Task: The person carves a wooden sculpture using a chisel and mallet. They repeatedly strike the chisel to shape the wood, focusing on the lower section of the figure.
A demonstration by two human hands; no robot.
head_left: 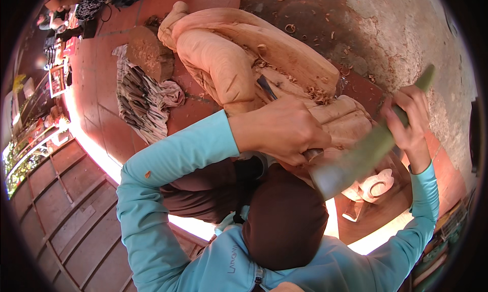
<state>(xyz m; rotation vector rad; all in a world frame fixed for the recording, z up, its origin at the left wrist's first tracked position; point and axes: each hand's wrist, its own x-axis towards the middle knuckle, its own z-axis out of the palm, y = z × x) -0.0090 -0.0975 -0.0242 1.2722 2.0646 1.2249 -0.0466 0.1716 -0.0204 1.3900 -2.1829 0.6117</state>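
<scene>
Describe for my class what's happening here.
A person works on a large wood carving. The left hand holds a chisel, its blade over the wood; the right hand grips a green club, blurred, its broad end near the chisel's handle. Curled shavings lie on the carving, and tools lie on a striped cloth.

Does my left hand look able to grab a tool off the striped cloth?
Probably not: the left hand is closed around a chisel, though the tools on the cloth lie uncovered.

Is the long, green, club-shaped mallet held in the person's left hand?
No, the right hand grips the green mallet, while the left hand holds a narrow, dark-bladed chisel.
</scene>
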